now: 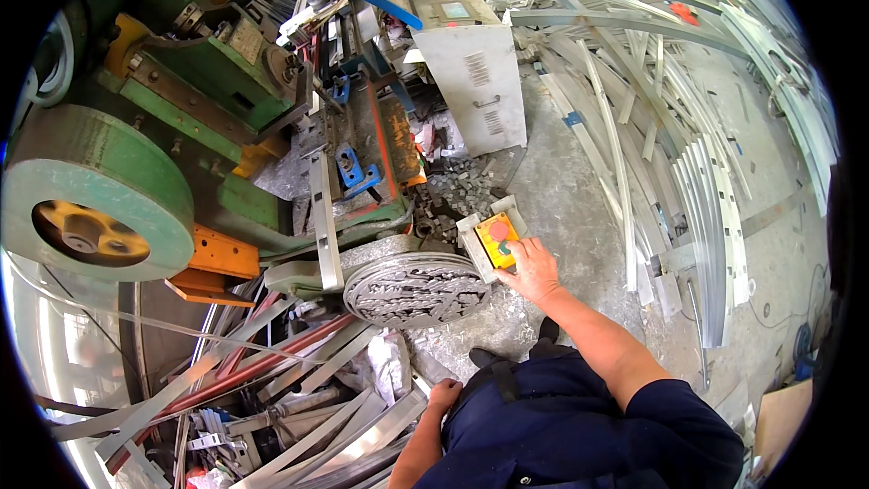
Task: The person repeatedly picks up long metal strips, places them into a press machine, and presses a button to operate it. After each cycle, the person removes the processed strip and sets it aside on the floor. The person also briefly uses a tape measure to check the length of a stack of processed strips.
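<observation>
My right hand (532, 268) reaches out to a yellow push-button box (495, 228) set in a grey metal bracket. The box has a red button (497, 232) and a darker green button beside it. My fingers are stretched over the darker button, touching it, and my thumb lies near the box's lower edge. Just left of the box is a round grey pedestal top (416, 290) with a raised, worn pattern. My left hand (444, 393) hangs low beside my hip, with its fingers mostly hidden, touching no part I can make out.
A green press (244, 81) with a large flywheel (100, 190) stands at left. A long metal bar (324, 217) sits across its bed. Behind the button box is a grey cabinet (480, 81). Metal strips (625, 127) lie on the floor at right, scrap lengths (317, 426) at lower left.
</observation>
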`<act>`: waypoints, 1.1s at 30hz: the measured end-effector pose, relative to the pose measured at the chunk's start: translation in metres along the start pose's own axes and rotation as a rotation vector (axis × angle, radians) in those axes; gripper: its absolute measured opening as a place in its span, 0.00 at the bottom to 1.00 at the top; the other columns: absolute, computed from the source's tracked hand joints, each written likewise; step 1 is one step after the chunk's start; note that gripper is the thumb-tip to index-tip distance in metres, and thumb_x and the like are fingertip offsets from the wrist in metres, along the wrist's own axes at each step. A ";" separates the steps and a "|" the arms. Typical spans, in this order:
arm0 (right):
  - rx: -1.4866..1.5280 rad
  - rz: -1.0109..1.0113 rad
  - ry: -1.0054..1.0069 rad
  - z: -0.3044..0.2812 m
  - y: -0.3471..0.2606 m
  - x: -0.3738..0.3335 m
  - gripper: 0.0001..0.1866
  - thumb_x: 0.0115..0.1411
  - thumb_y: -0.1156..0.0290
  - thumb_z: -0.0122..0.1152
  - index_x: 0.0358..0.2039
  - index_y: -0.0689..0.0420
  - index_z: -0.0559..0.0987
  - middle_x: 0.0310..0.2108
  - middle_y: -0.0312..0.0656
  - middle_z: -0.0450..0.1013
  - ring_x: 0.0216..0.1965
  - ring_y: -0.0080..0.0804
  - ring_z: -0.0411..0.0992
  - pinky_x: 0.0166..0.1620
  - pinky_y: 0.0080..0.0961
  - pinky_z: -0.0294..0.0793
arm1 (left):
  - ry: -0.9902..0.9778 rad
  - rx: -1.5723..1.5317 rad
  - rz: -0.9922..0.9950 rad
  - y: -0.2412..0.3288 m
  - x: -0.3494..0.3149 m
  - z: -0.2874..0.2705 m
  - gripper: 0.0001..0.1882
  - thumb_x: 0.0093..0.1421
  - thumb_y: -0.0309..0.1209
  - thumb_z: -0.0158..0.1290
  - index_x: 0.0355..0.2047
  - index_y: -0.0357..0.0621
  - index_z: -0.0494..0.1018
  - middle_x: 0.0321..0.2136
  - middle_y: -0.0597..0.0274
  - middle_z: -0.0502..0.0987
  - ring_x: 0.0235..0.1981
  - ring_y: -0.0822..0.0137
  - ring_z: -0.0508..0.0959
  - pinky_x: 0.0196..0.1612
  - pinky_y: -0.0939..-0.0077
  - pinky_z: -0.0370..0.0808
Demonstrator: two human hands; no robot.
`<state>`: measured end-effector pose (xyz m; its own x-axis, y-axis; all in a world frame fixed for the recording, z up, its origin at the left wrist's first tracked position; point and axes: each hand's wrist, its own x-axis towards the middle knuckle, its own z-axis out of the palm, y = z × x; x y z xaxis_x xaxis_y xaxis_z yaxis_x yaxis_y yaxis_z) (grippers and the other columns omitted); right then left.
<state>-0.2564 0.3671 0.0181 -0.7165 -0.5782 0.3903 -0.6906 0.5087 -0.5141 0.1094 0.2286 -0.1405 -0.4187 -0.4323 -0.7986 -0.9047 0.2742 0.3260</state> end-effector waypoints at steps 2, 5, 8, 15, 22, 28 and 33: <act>0.001 -0.001 0.000 0.000 -0.001 0.000 0.29 0.41 0.59 0.74 0.42 0.54 0.73 0.38 0.39 0.72 0.42 0.40 0.70 0.43 0.34 0.74 | 0.010 0.010 0.010 -0.003 0.004 0.001 0.23 0.55 0.50 0.53 0.42 0.47 0.79 0.38 0.50 0.82 0.43 0.54 0.81 0.50 0.63 0.74; 0.003 0.005 -0.008 -0.001 -0.002 0.001 0.29 0.41 0.59 0.75 0.42 0.55 0.73 0.38 0.39 0.71 0.42 0.40 0.70 0.43 0.34 0.74 | 0.015 0.007 0.018 -0.009 0.009 0.003 0.23 0.55 0.50 0.52 0.42 0.48 0.80 0.39 0.50 0.81 0.44 0.53 0.80 0.50 0.62 0.74; 0.000 -0.004 0.007 0.000 -0.001 0.000 0.29 0.41 0.59 0.75 0.42 0.54 0.73 0.37 0.39 0.71 0.42 0.40 0.70 0.42 0.35 0.75 | 0.014 -0.005 0.024 -0.007 0.009 0.001 0.23 0.56 0.50 0.52 0.42 0.48 0.80 0.39 0.49 0.81 0.45 0.53 0.80 0.51 0.62 0.73; -0.017 -0.019 0.031 0.001 -0.002 0.000 0.29 0.41 0.58 0.75 0.42 0.53 0.73 0.37 0.38 0.71 0.41 0.39 0.70 0.39 0.35 0.76 | 0.198 0.061 0.318 0.026 -0.007 -0.020 0.20 0.57 0.47 0.56 0.39 0.45 0.79 0.33 0.50 0.82 0.36 0.54 0.82 0.41 0.64 0.77; -0.018 0.013 -0.043 0.002 -0.005 0.000 0.29 0.42 0.58 0.74 0.43 0.54 0.73 0.39 0.39 0.71 0.44 0.40 0.70 0.44 0.35 0.74 | 0.831 0.138 0.849 0.115 -0.027 -0.154 0.11 0.52 0.29 0.62 0.36 0.42 0.76 0.32 0.52 0.78 0.33 0.50 0.78 0.35 0.57 0.75; -0.078 0.029 -0.063 -0.002 -0.007 0.000 0.29 0.43 0.56 0.73 0.44 0.54 0.73 0.39 0.39 0.71 0.44 0.40 0.69 0.43 0.34 0.75 | 1.456 0.419 0.756 0.157 -0.035 -0.298 0.27 0.51 0.38 0.63 0.46 0.35 0.66 0.43 0.44 0.71 0.44 0.42 0.70 0.50 0.50 0.69; -0.078 0.047 -0.088 0.001 -0.012 0.001 0.29 0.43 0.55 0.73 0.44 0.53 0.73 0.39 0.39 0.71 0.44 0.40 0.70 0.43 0.35 0.76 | 0.981 -0.164 0.242 0.106 0.022 -0.323 0.42 0.44 0.49 0.68 0.50 0.29 0.67 0.43 0.41 0.75 0.45 0.47 0.75 0.49 0.57 0.72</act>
<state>-0.2490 0.3602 0.0238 -0.7390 -0.6046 0.2972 -0.6648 0.5826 -0.4677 -0.0207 -0.0299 0.0397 -0.4042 -0.9138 0.0401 -0.7560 0.3584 0.5477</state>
